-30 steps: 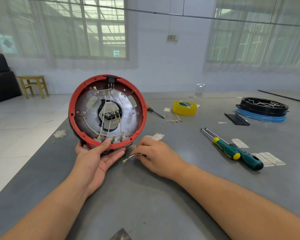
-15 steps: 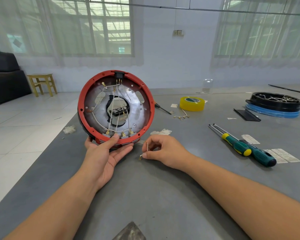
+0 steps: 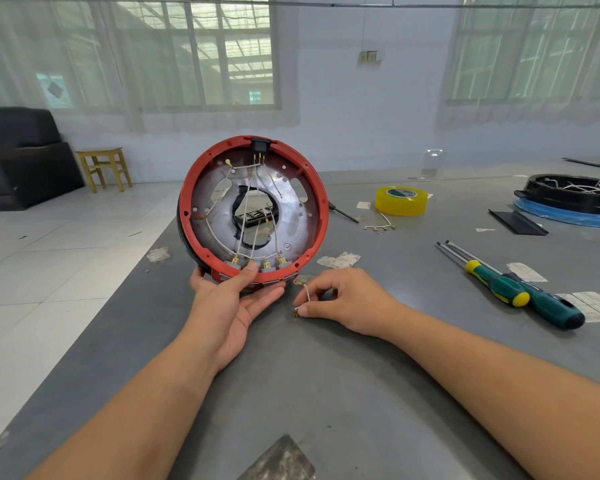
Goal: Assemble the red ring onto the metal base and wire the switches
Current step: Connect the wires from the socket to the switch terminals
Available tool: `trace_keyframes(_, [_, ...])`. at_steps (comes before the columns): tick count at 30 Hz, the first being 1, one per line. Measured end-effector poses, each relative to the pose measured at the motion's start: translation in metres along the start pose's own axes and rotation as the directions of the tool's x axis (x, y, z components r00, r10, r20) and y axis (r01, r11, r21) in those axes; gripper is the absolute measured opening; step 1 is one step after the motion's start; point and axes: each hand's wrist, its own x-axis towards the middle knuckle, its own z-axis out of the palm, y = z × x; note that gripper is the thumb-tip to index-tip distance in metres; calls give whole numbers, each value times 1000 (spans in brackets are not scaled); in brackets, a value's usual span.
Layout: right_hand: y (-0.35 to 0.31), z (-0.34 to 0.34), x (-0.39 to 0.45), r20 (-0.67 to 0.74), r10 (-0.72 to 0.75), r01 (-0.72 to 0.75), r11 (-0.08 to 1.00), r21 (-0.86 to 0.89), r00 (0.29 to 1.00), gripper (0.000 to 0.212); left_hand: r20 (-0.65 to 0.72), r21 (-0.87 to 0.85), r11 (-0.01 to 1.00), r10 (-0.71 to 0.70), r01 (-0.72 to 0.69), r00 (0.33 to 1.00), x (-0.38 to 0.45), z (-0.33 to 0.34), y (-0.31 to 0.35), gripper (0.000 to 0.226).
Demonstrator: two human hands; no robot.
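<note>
We see the grey tabletop [image 3: 361, 393] spreading out under both of our forearms, and on it, well beyond our right hand to the far right, a black round tray [image 3: 568, 199] full of loose white wires sits on a blue disc. Directly above our left hand stands the red ring [image 3: 321, 216], already seated around the metal base [image 3: 291, 199]; the assembly is tipped up on its edge so its open face looks back at us, with pale wires crossing the base down to a row of switches [image 3: 257, 265] with brass terminals along the bottom rim. Our left hand [image 3: 232, 303] cradles that bottom rim from beneath, palm up, fingers spread under it and the thumb pressed over the red edge by the switches. Our right hand [image 3: 347, 299] rests on the tabletop just to the right of the left one, fingers curled, pinching a short wire [image 3: 305, 294] with a brass connector at its lower end between thumb and forefinger. Beyond our right hand lies a roll of yellow tape [image 3: 400, 200], and to its right two screwdrivers [image 3: 520, 289] with green-and-yellow handles lie side by side. Between the tape and our right hand sits a small bundle of spare wires [image 3: 381, 226].
</note>
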Motion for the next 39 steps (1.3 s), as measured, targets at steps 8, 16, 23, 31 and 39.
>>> trace_keyframes(8, [2,1,2,-8,-45,43,992,-121,999,6,21,32,999,3,-4,1000,-1,2,-1,71])
trace_keyframes(16, [-3,0,1,-50,43,-38,993,110,998,4,42,61,998,8,-10,999,-1,1,-2,82])
trace_keyframes(23, [-7,-9,4,82,233,-212,616,759,969,12,62,95,995,13,-19,998,-2,1,-3,86])
trace_keyframes(31, [-8,-12,5,100,289,-250,549,798,952,20,80,151,988,29,-41,996,-2,0,-6,86])
trace_keyframes(39, [-12,-12,8,-88,216,-110,756,645,972,5,91,159,987,22,-36,996,-1,0,-7,84])
